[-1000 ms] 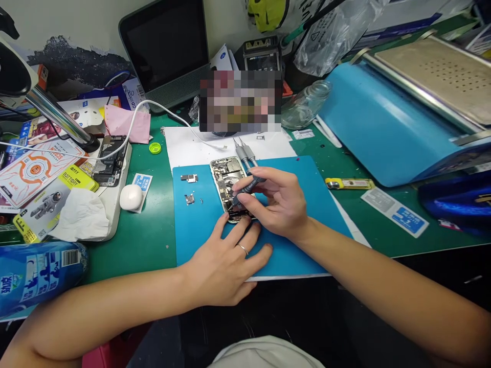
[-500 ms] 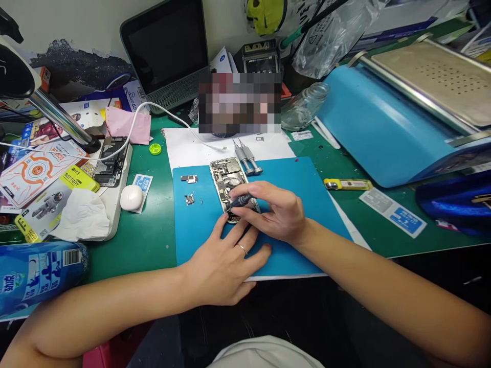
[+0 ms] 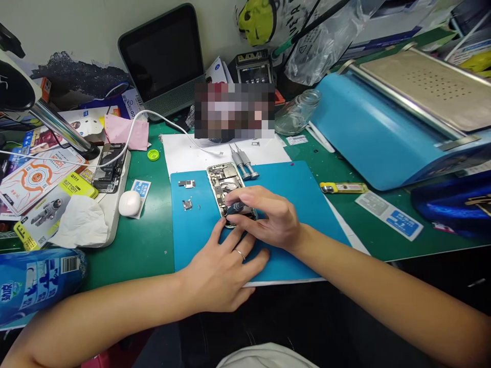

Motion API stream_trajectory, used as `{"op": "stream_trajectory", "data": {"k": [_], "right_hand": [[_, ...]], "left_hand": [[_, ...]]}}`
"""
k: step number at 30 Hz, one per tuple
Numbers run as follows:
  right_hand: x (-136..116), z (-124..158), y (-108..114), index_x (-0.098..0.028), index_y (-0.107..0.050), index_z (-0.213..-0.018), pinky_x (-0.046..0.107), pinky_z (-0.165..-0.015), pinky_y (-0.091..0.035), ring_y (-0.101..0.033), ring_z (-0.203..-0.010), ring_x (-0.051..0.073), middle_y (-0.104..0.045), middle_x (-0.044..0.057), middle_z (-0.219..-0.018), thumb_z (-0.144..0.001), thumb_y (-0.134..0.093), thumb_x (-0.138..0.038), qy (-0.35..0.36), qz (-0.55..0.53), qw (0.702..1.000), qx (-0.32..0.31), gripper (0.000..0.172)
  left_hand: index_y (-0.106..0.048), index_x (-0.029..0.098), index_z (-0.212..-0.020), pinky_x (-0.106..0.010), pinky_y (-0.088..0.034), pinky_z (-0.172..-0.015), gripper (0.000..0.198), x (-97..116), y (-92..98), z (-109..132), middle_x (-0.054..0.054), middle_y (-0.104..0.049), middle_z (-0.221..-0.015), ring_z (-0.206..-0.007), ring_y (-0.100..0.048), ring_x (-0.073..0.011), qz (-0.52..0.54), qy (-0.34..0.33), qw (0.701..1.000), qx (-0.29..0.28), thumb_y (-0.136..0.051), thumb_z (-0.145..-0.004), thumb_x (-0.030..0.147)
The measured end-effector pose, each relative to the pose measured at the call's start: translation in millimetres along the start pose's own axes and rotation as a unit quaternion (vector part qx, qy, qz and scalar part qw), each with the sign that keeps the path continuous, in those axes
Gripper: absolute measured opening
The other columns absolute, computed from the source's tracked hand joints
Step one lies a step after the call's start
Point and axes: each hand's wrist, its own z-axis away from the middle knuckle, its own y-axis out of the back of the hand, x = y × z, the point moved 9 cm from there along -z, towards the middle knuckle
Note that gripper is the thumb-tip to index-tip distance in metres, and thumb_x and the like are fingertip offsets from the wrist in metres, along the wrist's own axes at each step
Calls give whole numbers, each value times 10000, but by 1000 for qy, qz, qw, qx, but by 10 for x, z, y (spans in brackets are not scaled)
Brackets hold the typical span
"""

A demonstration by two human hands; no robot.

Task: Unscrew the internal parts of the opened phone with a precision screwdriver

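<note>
An opened phone [image 3: 224, 180] with its inner parts bare lies on a blue mat [image 3: 303, 204]. My right hand [image 3: 274, 217] pinches a small dark screwdriver [image 3: 235, 208] over the phone's near end; its tip is hard to make out. Spread on the mat, my left hand [image 3: 226, 260] has its fingertips at the phone's near edge, with a ring on one finger. Left of the phone lie a small metal shield plate [image 3: 187, 184] and a small circuit piece [image 3: 187, 205]. Two grey screwdrivers [image 3: 243, 162] rest beyond the phone's far right side.
A white cable [image 3: 169, 120] crosses the back left. Another opened phone [image 3: 111, 166], a white earbud case [image 3: 130, 203] and a blue bag [image 3: 42, 283] are on the left. A yellow cutter [image 3: 343, 188] and a blue-covered machine [image 3: 356, 133] stand right. A glass jar [image 3: 299, 110] lies behind.
The view has shifted slightly, so everything sits a little lower and further left. The screwdriver's handle leans differently in my right hand. My left hand stays at the phone.
</note>
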Motion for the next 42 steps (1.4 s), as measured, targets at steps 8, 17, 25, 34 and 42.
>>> {"op": "stream_trajectory", "data": {"k": [8, 17, 25, 34, 42], "right_hand": [[-15, 6, 1, -277, -404, -1495, 353, -715, -685, -761, -934, 224, -755, 72, -1045, -896, -615, -66, 0, 5, 1000, 14, 669], [-48, -34, 15, -216, -390, -1517, 366, -752, -684, -751, -918, 232, -741, 103, -1015, -838, -629, 4, 10, 18, 1000, 10, 753], [-69, -8, 8, -212, -380, -1518, 340, -726, -681, -747, -931, 224, -739, 100, -1026, -865, -675, -36, 21, 30, 999, 15, 738], [-71, -12, -6, -223, -353, -1515, 338, -725, -680, -738, -952, 219, -728, 108, -1077, -886, -685, -74, 16, 28, 999, 6, 726], [-74, -10, -16, -209, -365, -1498, 349, -722, -683, -726, -973, 223, -708, 121, -1108, -889, -628, -46, 16, 33, 999, 1, 683]], "left_hand": [[-453, 119, -1478, -662, -217, -1201, 629, 3, -14, 13, -204, -517, -1444, -1424, -380, -429, 4, -2, 1000, 9, -571, -950, 442], [-450, 112, -1478, -672, -223, -1192, 640, -1, 2, 1, -226, -489, -1477, -1449, -344, -451, -2, -2, 1000, 8, -578, -947, 445], [-459, 111, -1469, -669, -224, -1193, 606, 5, -16, 7, -216, -508, -1455, -1423, -384, -439, 0, -3, 1000, 7, -554, -960, 427], [-451, 109, -1480, -671, -227, -1193, 606, 0, -15, 9, -207, -516, -1445, -1400, -410, -435, 5, -1, 1000, 6, -536, -969, 422], [-440, 113, -1492, -672, -234, -1189, 617, 10, -22, 12, -201, -518, -1449, -1413, -388, -435, 2, -1, 1000, 7, -536, -971, 428]]}}
